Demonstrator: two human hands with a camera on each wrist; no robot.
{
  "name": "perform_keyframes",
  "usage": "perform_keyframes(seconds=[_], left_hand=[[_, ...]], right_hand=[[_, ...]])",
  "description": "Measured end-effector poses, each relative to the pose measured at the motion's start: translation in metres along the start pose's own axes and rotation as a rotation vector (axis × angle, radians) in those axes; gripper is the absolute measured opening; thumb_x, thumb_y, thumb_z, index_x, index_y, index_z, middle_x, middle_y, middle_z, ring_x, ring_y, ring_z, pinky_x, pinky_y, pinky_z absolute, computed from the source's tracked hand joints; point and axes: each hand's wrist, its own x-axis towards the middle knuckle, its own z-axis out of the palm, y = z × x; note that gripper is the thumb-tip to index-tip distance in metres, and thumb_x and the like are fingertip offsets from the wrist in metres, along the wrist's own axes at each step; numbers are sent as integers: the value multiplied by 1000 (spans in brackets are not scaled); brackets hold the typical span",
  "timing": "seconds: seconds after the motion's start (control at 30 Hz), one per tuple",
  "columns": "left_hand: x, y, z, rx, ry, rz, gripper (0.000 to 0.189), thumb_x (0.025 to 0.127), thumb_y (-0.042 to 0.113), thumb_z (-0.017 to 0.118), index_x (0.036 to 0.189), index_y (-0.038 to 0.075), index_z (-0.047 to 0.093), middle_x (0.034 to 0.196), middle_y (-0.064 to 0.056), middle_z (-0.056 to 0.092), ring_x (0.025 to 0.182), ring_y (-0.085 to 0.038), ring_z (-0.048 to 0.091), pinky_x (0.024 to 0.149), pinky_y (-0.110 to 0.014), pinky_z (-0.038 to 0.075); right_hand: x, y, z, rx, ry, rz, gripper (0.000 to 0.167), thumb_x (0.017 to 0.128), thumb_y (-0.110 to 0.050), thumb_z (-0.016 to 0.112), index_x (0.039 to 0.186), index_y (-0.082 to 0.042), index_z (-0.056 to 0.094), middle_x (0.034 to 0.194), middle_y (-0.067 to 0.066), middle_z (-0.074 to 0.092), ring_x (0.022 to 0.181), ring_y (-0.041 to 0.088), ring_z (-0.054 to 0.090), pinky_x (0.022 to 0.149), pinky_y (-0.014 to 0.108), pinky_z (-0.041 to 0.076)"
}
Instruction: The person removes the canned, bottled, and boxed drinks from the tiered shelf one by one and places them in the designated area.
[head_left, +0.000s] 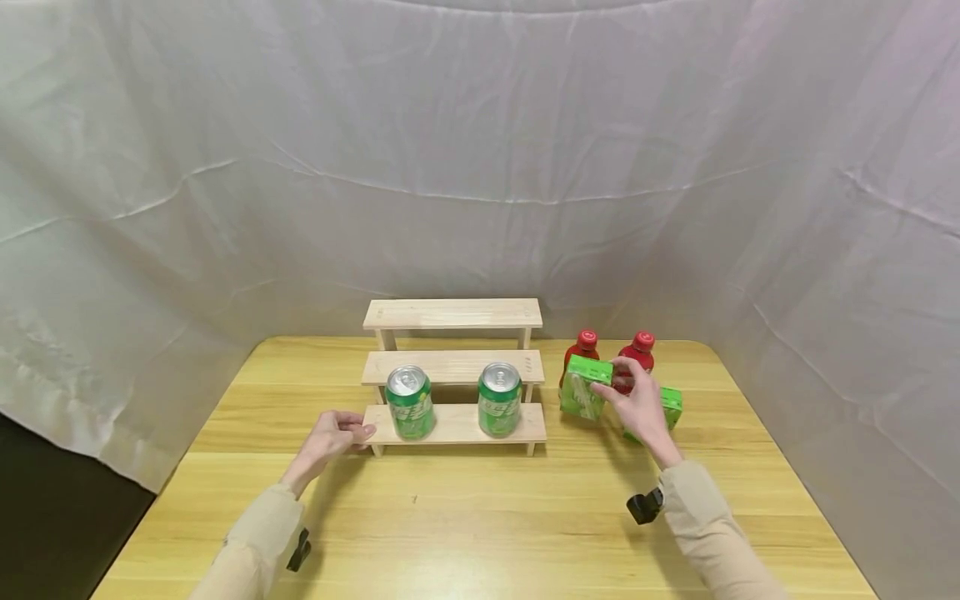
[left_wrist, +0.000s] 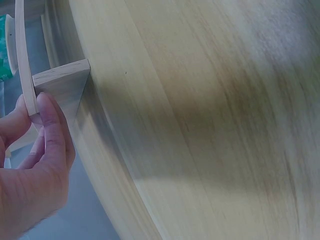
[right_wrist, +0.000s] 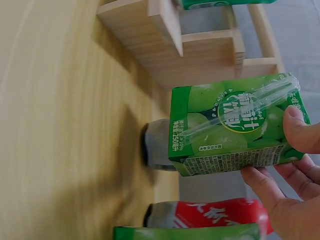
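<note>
My right hand (head_left: pixel 637 407) grips a green juice box (head_left: pixel 583 387) near its top, held up off the table. In the right wrist view that juice box (right_wrist: pixel 235 122) shows a straw along its face, with thumb and fingers on opposite sides. At the left end of a three-step wooden rack (head_left: pixel 454 423), my left hand (head_left: pixel 330 440) pinches the lowest board; the left wrist view shows thumb and fingers on either side of the board (left_wrist: pixel 25 65). Two green cans, a left one (head_left: pixel 410 408) and a right one (head_left: pixel 499 404), stand on that lowest step.
Two red-capped bottles, one (head_left: pixel 587 340) behind the held box and another (head_left: pixel 641 346) to its right, stand on the wooden table (head_left: pixel 465 525). A second green juice box (head_left: pixel 671 406) is partly hidden behind my right hand. Grey curtain (head_left: pixel 480 167) surrounds the back and sides.
</note>
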Motion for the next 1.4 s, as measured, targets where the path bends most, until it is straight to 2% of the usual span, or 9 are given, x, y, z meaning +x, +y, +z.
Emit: perform_keyframes(seconds=[0.07,0.23,0.4,0.53,0.73,0.9,1.07,1.4], left_hand=[[0,0,0,1,-1,1,48,96,3,63,128,-27,44,108,-29,65,84,-12,66,80,-27,63],[0,-1,0,-1,-12,6,48,97,4,63,128,-26,44,106,-27,66,83,-12,65,80,-28,63],[0,-1,-1,-4,-14,9,48,97,4,63,129,-27,44,107,-28,66,84,-12,66,80,-28,63],[0,0,0,-12,-5,2,48,96,3,63,128,-26,44,106,-26,66,83,-11,66,80,-27,63],[1,-1,1,-23,1,0,46,95,2,63,127,-27,45,102,-23,67,80,-10,65,78,-25,63],[1,-1,1,-16,-7,14,46,96,2,63,127,-27,45,102,-24,67,80,-10,65,78,-26,63],[0,0,0,-24,-16,24,46,96,1,62,127,-28,44,101,-23,67,79,-10,65,78,-26,63],[0,0,1,-4,3,1,47,96,2,63,127,-28,44,103,-25,67,80,-10,65,79,-27,63]], right_hand=[[-1,3,1,-6,-13,10,47,90,-9,75,129,4,53,117,30,68,106,41,68,86,30,57],[-3,9,4,-25,-23,13,46,90,-10,75,129,4,54,109,28,69,99,38,68,82,29,55],[-3,13,7,-36,-32,-5,44,89,-8,75,127,5,56,104,26,67,99,38,68,88,47,59],[-3,16,10,-15,-68,-18,43,90,-5,73,128,6,56,112,31,66,106,44,66,96,55,56],[-6,19,10,-7,-111,1,42,95,-1,64,134,8,51,130,36,58,119,49,61,104,57,52],[-8,21,9,-14,-135,-2,49,97,6,55,144,10,43,144,37,48,130,50,52,110,57,47],[-9,23,10,-28,-122,-10,53,96,5,54,147,10,40,145,38,46,132,49,50,111,58,45],[-15,22,9,-26,-120,20,56,98,-2,56,150,8,37,148,35,44,133,49,49,114,57,42]])
